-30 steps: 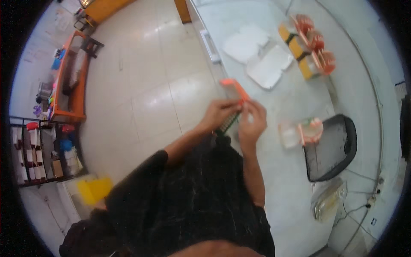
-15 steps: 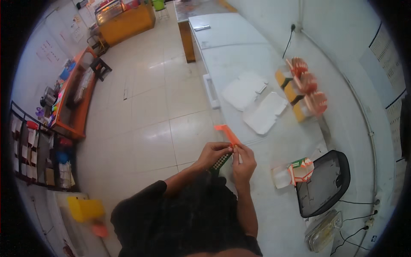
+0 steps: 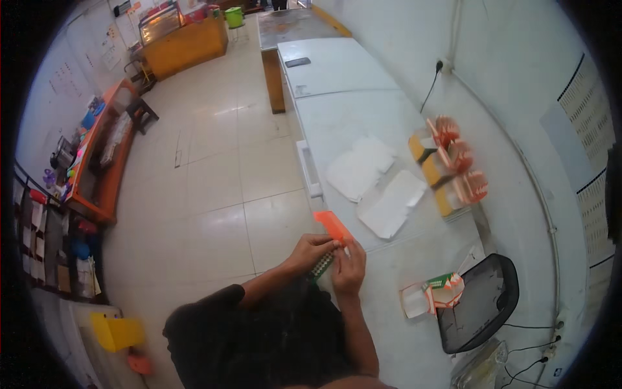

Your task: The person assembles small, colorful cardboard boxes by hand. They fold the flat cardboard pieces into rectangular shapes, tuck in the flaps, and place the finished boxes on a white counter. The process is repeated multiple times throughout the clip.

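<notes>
In front of my body I hold an orange paper food carton [image 3: 332, 225], with an orange flap standing out toward the far side. Part of it below my fingers is a green-and-white chequered panel. My left hand [image 3: 307, 254] pinches the carton from the left, fingertips closed at its middle. On the other side my right hand [image 3: 350, 267] grips it too, its fingers meeting the left ones. The fingers hide where the orange and chequered parts meet. Both hands are over the near-left edge of a white chest freezer [image 3: 382, 318].
White flat cartons [image 3: 393, 203] lie on the freezer, beside stacked red-and-yellow cartons [image 3: 447, 165] along the wall. Nearer, an orange-and-green folded carton [image 3: 446, 290] overlaps a black-rimmed tray [image 3: 483, 305]. Cables [image 3: 528, 327] run by the wall. A phone [image 3: 298, 62] lies farther off.
The view has tilted, so most things sit lower in the picture. Both hands keep hold of the carton; its orange flap looks broader and turned slightly.
</notes>
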A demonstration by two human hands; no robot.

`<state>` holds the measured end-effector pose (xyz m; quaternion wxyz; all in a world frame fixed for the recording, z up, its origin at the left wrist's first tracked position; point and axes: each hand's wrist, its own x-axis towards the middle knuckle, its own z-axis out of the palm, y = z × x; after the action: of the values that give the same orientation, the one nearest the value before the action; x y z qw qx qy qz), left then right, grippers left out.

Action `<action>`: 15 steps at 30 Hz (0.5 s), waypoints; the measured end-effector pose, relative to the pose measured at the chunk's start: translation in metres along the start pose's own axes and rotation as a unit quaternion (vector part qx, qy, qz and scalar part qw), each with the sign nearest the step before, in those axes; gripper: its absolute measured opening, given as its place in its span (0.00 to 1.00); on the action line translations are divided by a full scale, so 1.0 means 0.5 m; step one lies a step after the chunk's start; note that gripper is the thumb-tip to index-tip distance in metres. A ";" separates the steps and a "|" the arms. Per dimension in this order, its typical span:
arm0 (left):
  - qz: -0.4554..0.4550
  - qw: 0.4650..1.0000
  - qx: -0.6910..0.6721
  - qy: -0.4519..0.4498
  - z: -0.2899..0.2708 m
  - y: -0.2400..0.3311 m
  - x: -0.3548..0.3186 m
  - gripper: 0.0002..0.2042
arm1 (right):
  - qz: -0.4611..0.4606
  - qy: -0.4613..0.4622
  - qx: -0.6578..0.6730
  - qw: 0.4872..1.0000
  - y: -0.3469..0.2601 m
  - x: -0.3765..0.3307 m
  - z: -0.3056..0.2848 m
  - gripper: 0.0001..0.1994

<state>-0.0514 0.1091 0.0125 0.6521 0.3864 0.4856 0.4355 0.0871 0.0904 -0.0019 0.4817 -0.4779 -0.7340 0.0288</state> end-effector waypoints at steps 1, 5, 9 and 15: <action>0.008 0.999 0.033 0.010 -0.012 0.002 0.016 0.13 | 0.003 -0.016 0.011 1.000 0.003 0.007 0.009 0.06; 0.097 0.980 0.166 0.044 -0.060 0.002 0.082 0.11 | 0.114 -0.032 0.120 0.986 0.014 0.064 0.050 0.14; 0.228 0.913 0.338 0.006 -0.095 0.000 0.137 0.08 | 0.176 -0.049 0.103 0.978 0.012 0.168 0.113 0.19; 0.177 0.940 0.267 -0.120 -0.160 0.048 0.199 0.13 | 0.105 -0.121 -0.022 0.987 0.046 0.235 0.203 0.18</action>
<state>-0.1190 0.2173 -0.0133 0.4908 0.6754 0.4256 0.3490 0.0185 0.2310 0.0121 0.3733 -0.5556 -0.7330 0.1208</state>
